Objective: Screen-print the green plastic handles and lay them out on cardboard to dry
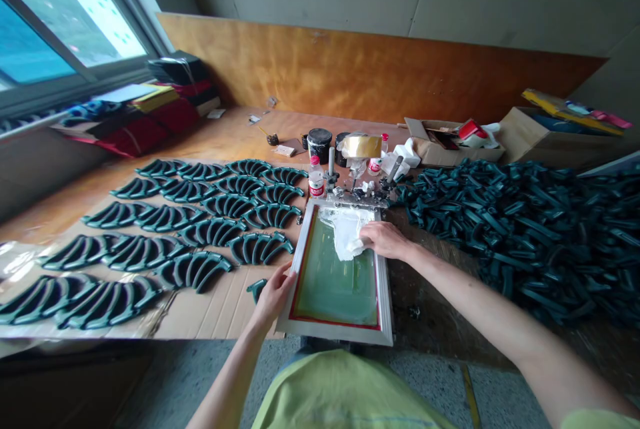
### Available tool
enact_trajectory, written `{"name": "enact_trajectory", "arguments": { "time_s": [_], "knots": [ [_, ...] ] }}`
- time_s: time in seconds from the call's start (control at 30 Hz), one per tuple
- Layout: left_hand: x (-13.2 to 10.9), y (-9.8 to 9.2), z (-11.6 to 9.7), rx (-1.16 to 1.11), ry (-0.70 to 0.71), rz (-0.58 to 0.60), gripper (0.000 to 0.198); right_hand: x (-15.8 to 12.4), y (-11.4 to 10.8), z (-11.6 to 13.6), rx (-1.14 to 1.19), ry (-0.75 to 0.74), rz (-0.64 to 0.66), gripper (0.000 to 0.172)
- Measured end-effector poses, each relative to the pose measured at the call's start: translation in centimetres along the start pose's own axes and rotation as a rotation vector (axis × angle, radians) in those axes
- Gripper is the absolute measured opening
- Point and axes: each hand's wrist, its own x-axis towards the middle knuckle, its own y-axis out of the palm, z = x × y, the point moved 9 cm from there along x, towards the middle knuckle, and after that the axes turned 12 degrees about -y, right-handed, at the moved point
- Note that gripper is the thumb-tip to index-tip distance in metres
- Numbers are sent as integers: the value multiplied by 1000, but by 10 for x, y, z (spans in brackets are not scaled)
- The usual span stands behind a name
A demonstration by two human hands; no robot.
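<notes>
In front of me lies a screen printing frame (pixel 383 282) with a pale metal border and a green mesh edged in red. My left hand (pixel 274 292) grips the frame's left side, its fingers closed at the border. A single dark green curved plastic part (pixel 257 289) lies just beside that hand. My right hand (pixel 384 239) is closed on a crumpled white cloth (pixel 347 232), which is spread over the upper part of the mesh. Metal clamps (pixel 357 195) stand at the frame's far edge. The surface below the frame is hidden.
Rows of fanned green parts (pixel 170 253) cover the cardboard (pixel 215 309) on the left. A large heap of similar parts (pixel 540 235) lies right. Behind the frame stand a red-capped bottle (pixel 316 182), a black tub (pixel 319 143) and a tape roll (pixel 361 146). Cardboard boxes (pixel 530 139) sit back right.
</notes>
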Motion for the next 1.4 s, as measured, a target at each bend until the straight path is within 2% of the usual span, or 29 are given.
{"name": "enact_trajectory", "arguments": {
  "time_s": [0.07, 0.13, 0.23, 0.3, 0.37, 0.47, 0.53, 0.6, 0.7, 0.77, 0.83, 0.93, 1.0, 1.07, 1.13, 1.17, 1.23, 1.3, 1.37, 1.4],
  "knots": [
    [-1, 0, -3, 6, 6, 13, 71, 1, 3, 0, -64, 65, -86, 20],
    [-4, 1, -6, -8, 11, 30, 72, -4, 12, 11, -105, 57, -126, 26],
    [-8, 1, -11, -38, 9, 29, 74, -14, 18, 25, -81, -11, -108, 26],
    [-11, 1, -15, -60, -5, 33, 76, -13, 9, 21, -30, -8, -100, 20],
    [-16, 1, -21, -88, -18, 58, 80, 0, -8, 4, 28, 53, -131, 20],
    [-29, -2, -42, -131, -44, 124, 86, 26, -33, -33, 64, 229, -188, 48],
    [-40, -7, -63, -166, -51, 163, 84, 35, -46, -56, 19, 346, -203, 61],
    [-49, -14, -90, -200, -29, 168, 71, 28, -62, -75, -49, 436, -266, 61],
    [-52, -21, -137, -293, 72, 157, 58, -15, -78, -100, -80, 592, -423, 40],
    [-52, -22, -174, -386, 202, 150, 57, -51, -67, -110, -28, 697, -454, 27],
    [-51, -21, -211, -439, 326, 128, 55, -73, -39, -107, 52, 723, -413, 20],
    [-49, -16, -251, -430, 400, 116, 52, -74, 10, -80, 141, 586, -305, 24],
    [-48, -15, -260, -445, 421, 101, 53, -61, 34, -58, 136, 465, -217, 32],
    [-48, -13, -246, -484, 411, 46, 55, -49, 44, -40, 102, 393, -143, 28],
    [-46, 7, -206, -436, 274, 76, 59, -41, 40, -23, 61, 404, -152, 14],
    [-45, 25, -178, -375, 154, 128, 60, -37, 35, -11, 41, 402, -183, 10],
    [-51, 73, -108, -203, -162, 349, 64, -27, 29, 25, -7, 329, -249, 8],
    [-58, 96, -52, -261, -331, 398, 55, -12, 33, 71, -39, 133, -250, 11],
    [-59, 95, -13, -337, -419, 348, 41, -11, 42, 103, -22, -47, -214, 15],
    [-56, 84, 2, -350, -439, 284, 37, -19, 43, 103, -6, -60, -205, 17]
  ]
}}
